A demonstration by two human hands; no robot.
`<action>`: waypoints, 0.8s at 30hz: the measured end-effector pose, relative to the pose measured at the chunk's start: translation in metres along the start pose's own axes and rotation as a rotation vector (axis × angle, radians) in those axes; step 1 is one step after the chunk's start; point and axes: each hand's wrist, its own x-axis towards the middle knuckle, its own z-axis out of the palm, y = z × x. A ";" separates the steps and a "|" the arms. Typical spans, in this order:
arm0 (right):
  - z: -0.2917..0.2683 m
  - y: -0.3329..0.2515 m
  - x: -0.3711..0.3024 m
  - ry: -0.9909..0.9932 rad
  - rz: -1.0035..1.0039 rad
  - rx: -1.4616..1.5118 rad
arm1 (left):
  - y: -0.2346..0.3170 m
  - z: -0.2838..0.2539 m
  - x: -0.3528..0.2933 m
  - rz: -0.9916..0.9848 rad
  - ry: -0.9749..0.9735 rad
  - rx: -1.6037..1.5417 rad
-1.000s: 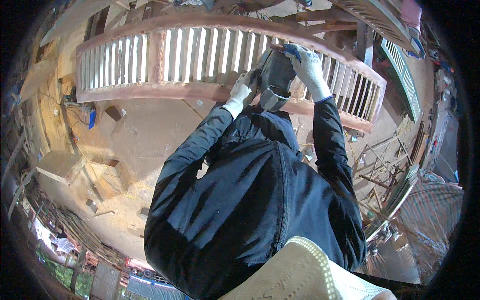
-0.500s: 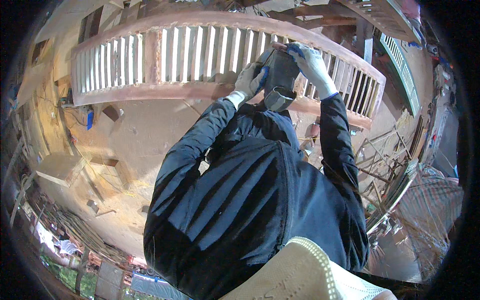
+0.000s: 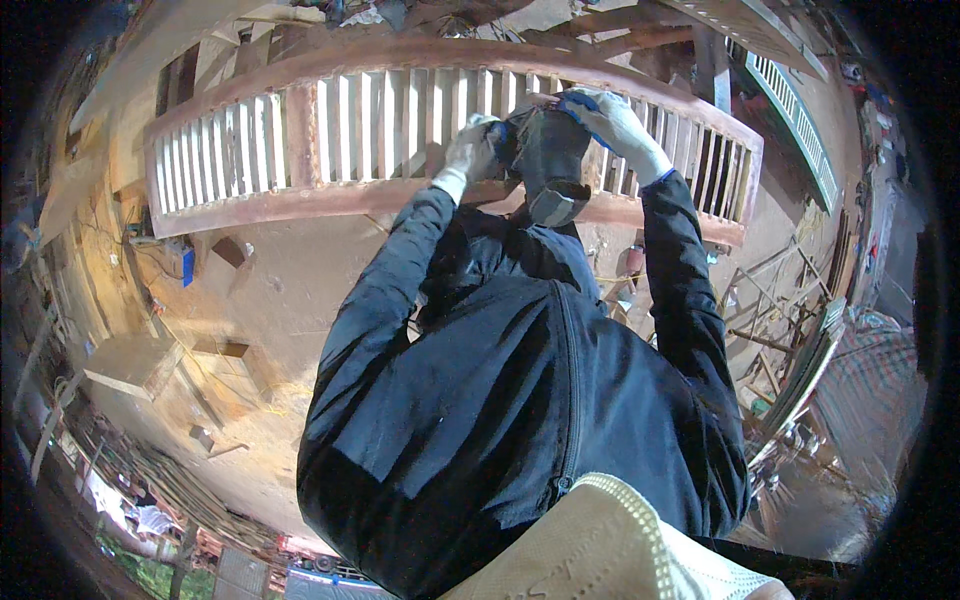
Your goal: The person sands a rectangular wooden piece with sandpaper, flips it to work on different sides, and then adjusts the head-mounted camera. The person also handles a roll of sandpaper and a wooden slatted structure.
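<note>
Both gloved hands have stayed on the dark power tool [image 3: 548,160] since the earlier frames. The left hand [image 3: 474,148] grips its left side, and the right hand [image 3: 612,120] wraps over its far right end. The tool is blackish with a grey lower end, held against the slatted wooden railing panel [image 3: 330,130]. A small blue box [image 3: 187,267] lies on the dusty floor [image 3: 300,300] to the left.

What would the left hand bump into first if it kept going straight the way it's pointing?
Most likely the dark power tool. The left hand, in a pale glove, points across toward the right and already rests against the tool's side. Just beyond lie the slats of the long wooden railing panel, though depth is hard to judge.
</note>
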 end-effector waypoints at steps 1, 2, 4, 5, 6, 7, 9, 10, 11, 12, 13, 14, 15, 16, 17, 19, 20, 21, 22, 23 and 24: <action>0.004 0.006 0.005 0.021 -0.054 0.013 | -0.013 -0.010 0.015 0.088 -0.063 0.181; 0.002 0.020 0.008 -0.054 0.057 0.074 | -0.011 -0.012 0.027 0.188 -0.139 0.346; -0.004 0.047 0.010 -0.198 0.285 0.207 | 0.005 -0.004 0.036 0.077 -0.121 0.358; -0.005 0.027 0.019 -0.165 0.150 0.264 | -0.026 -0.001 0.037 0.117 0.037 0.235; -0.011 0.006 0.028 -0.216 0.126 0.264 | -0.056 0.002 0.039 0.182 0.183 0.121; -0.019 0.005 0.021 -0.256 0.173 0.256 | -0.035 0.011 0.032 0.170 0.169 0.154; -0.029 -0.005 0.017 -0.314 0.209 0.253 | -0.022 0.014 0.032 0.124 0.114 0.214; -0.032 -0.009 0.018 -0.331 0.212 0.257 | -0.025 0.014 0.038 0.195 0.141 0.165; -0.027 -0.004 0.029 -0.360 0.163 0.256 | -0.035 0.010 0.045 0.262 0.175 0.122; -0.023 0.001 0.036 -0.388 0.112 0.253 | -0.044 0.005 0.055 0.329 0.210 0.081; -0.017 -0.004 0.040 -0.374 0.098 0.296 | -0.052 -0.005 0.064 0.351 0.127 0.054; -0.013 -0.002 0.035 -0.351 0.117 0.338 | -0.038 -0.010 0.070 0.376 0.015 0.003; -0.009 0.000 0.031 -0.327 0.133 0.380 | -0.025 -0.016 0.070 0.360 -0.067 0.269; -0.010 0.010 0.023 -0.309 0.201 0.398 | 0.004 -0.022 0.071 0.356 -0.154 0.525; -0.009 0.010 0.025 -0.302 0.235 0.417 | 0.010 -0.029 0.075 0.304 -0.235 0.573; -0.007 0.010 0.029 -0.287 0.275 0.444 | 0.017 -0.032 0.071 0.281 -0.139 0.546; -0.006 0.009 0.030 -0.286 0.272 0.452 | 0.019 -0.030 0.069 0.268 -0.093 0.532; -0.005 0.009 0.031 -0.284 0.263 0.455 | 0.020 -0.029 0.067 0.244 -0.048 0.526; -0.007 0.008 0.031 -0.284 0.256 0.456 | 0.024 -0.025 0.065 0.201 -0.017 0.524; -0.007 0.007 0.031 -0.281 0.251 0.457 | 0.028 -0.021 0.064 0.143 0.004 0.529; -0.008 0.008 0.031 -0.280 0.245 0.459 | 0.031 -0.019 0.065 0.070 0.008 0.532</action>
